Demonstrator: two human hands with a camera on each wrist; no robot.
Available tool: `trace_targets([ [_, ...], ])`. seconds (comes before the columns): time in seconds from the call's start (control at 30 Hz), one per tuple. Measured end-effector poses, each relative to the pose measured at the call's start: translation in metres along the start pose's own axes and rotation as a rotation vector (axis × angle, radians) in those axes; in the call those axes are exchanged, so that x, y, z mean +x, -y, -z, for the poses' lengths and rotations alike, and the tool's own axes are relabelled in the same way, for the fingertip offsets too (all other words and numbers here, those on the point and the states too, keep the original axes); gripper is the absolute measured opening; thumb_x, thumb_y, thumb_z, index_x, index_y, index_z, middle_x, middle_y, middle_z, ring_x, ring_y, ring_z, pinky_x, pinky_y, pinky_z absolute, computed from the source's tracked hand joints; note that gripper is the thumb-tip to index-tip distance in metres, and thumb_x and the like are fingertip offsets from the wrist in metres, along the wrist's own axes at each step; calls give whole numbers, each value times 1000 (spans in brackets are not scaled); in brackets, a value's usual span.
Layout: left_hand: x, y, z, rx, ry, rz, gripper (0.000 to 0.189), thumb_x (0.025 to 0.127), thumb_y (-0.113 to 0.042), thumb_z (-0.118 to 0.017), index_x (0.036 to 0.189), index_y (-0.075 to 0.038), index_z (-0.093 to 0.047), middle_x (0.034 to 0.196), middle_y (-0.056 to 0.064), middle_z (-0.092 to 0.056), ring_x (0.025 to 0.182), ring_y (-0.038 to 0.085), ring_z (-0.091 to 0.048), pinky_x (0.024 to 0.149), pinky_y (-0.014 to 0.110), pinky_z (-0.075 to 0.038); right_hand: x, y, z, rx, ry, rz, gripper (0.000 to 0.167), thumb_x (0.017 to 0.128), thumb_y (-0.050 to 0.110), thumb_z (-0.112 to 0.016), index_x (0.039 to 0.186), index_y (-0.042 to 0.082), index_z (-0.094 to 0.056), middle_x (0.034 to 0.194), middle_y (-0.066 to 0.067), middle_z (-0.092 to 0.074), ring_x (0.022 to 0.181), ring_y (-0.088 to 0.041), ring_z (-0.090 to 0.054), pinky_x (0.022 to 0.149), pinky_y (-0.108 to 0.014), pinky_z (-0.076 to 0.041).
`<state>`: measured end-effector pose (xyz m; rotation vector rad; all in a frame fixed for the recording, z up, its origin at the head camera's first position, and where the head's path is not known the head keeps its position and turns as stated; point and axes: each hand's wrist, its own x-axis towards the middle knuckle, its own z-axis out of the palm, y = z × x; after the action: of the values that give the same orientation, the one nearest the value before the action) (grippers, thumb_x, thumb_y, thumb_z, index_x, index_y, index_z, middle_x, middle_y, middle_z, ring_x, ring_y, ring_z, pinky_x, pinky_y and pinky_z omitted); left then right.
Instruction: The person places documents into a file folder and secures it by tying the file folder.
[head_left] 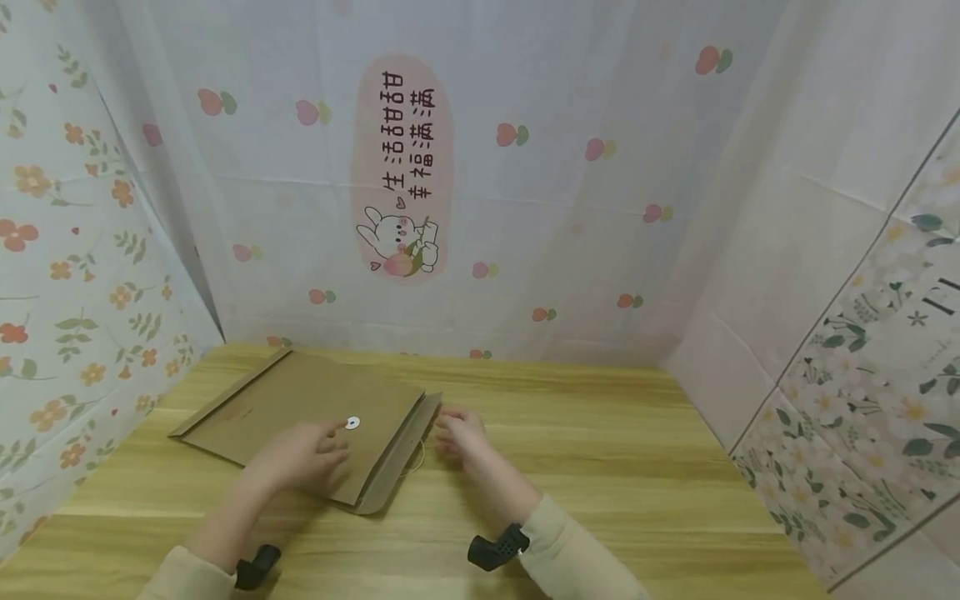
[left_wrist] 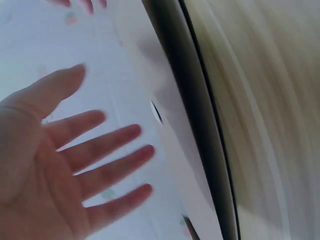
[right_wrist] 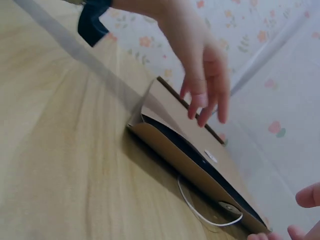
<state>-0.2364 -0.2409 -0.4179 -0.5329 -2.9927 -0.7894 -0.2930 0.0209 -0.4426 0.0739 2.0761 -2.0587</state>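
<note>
A brown kraft paper document envelope [head_left: 300,392] lies at an angle on the table. Its flap [head_left: 386,479] is lifted away from the body, showing a dark slot in the right wrist view. On the body sits a white round button [head_left: 352,423]; another round button [right_wrist: 229,206] on the flap carries a loose white string [right_wrist: 192,206]. My left hand [head_left: 303,458] hovers over the envelope's near side, fingers spread and holding nothing. Beside the flap's far corner is my right hand [head_left: 461,433], its thumb apart from the fingers and the fingertips close to the edge.
The wood-grain table [head_left: 600,467] extends right of the envelope. A printed cloth [head_left: 555,192] hangs behind it, with floral cloths at the left [head_left: 82,250] and right [head_left: 870,400]. Each wrist wears a black camera mount [head_left: 498,547].
</note>
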Motion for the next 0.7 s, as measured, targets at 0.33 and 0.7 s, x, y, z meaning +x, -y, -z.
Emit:
trace_targets([
  [0.33, -9, 47, 38, 94, -198, 66, 49, 98, -28, -55, 127, 10, -51, 98, 20, -67, 83, 36, -65, 67, 50, -53, -24, -4, 4, 184, 164, -48, 63, 95, 16, -49, 142, -14, -21, 139, -40, -30, 125, -51, -37, 103, -52, -36],
  [0.7, -18, 95, 66, 59, -170, 228, 60, 104, -36, -33, 131, 17, -39, 119, 41, -50, 103, 57, -51, 78, 64, -44, -40, -14, -4, 430, 194, -109, 73, 99, 34, -43, 147, -10, -11, 144, -42, -15, 131, -55, -22, 108, -58, -24],
])
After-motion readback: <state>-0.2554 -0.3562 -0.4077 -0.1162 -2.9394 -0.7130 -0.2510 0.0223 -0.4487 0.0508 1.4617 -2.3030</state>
